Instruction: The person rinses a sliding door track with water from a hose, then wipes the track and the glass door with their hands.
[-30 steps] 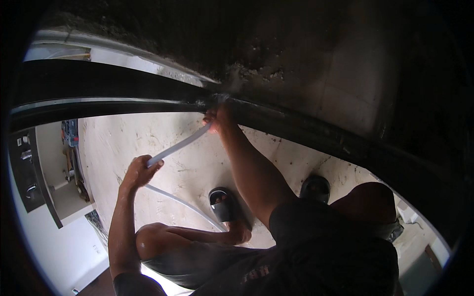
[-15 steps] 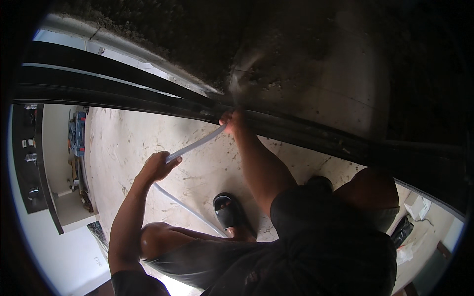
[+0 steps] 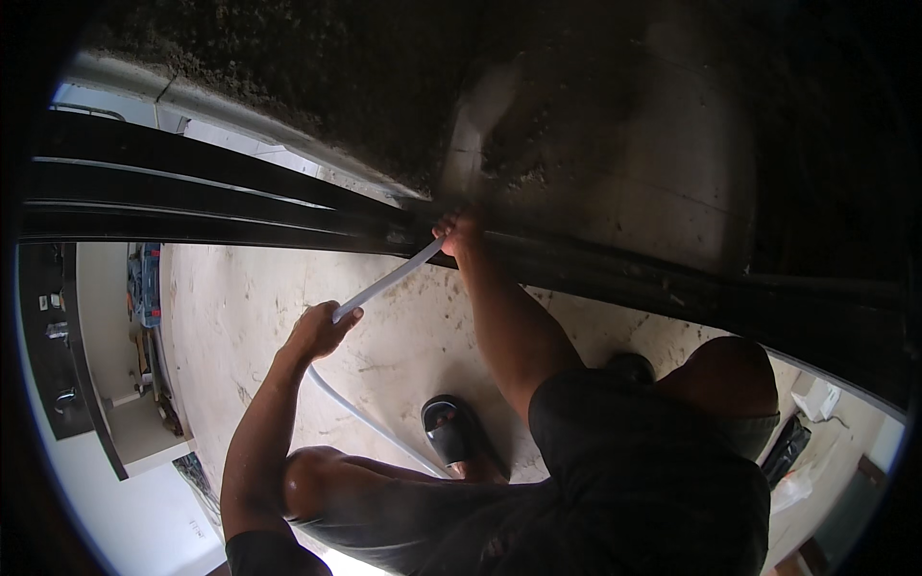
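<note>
A pale, flexible hose [image 3: 392,280] runs between my hands. My left hand [image 3: 322,332] is wrapped round it above the floor, left of centre. From there the hose curves down and passes behind my left leg. My right hand [image 3: 459,233] grips its upper end, close against a long black frame rail [image 3: 384,230]. The hose's tip is hidden by my right fingers. Just beyond that hand a whitish streak [image 3: 473,120] shows over the dark surface; I cannot tell whether it is spray or reflected light.
The black rails cross from far left to right. Beyond them lies a dark, dirt-covered surface [image 3: 595,115]. The pale floor [image 3: 240,317] has dark smudges. Shelves with a blue case [image 3: 150,284] stand at left. My black slipper [image 3: 449,432] is below the hose. A white box [image 3: 814,396] sits at right.
The view has tilted slightly, so the rail, floor and slipper sit lower in the picture. Both hands keep their hold on the hose. The whitish streak looks longer and wider.
</note>
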`<state>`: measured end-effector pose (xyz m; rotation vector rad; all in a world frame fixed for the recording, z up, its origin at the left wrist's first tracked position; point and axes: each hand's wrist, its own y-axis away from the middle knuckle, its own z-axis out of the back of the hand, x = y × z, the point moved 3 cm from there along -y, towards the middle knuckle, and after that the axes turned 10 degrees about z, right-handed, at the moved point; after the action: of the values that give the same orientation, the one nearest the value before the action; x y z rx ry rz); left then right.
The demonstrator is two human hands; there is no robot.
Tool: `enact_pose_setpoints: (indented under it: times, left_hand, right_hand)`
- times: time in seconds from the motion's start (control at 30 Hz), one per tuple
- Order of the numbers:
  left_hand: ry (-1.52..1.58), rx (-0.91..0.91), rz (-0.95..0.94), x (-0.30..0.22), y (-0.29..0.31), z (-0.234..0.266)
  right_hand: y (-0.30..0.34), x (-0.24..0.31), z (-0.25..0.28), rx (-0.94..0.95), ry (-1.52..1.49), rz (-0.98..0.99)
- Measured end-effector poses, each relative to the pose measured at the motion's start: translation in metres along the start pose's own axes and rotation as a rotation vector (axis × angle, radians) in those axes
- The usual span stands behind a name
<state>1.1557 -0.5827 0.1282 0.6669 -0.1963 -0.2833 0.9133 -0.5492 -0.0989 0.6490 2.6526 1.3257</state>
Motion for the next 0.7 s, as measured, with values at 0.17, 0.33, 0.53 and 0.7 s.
enact_pose_setpoints:
  times: [0.17, 0.33, 0.53, 0.7]
  left_hand:
    - [0.031, 0.014, -0.001, -0.003, -0.006, 0.005]
    - [0.082, 0.012, -0.002, -0.014, -0.006, 0.005]
    - [0.172, -0.031, -0.136, -0.019, -0.015, -0.002]
    - [0.22, -0.052, -0.204, -0.03, -0.021, -0.002]
  right_hand:
    - [-0.009, 0.003, -0.018, 0.046, 0.013, 0.052]
    - [-0.014, 0.025, -0.033, 0.088, 0.052, 0.065]
    - [-0.025, 0.049, -0.05, 0.099, 0.044, 0.144]
    - [-0.036, 0.069, -0.068, 0.164, 0.057, 0.167]
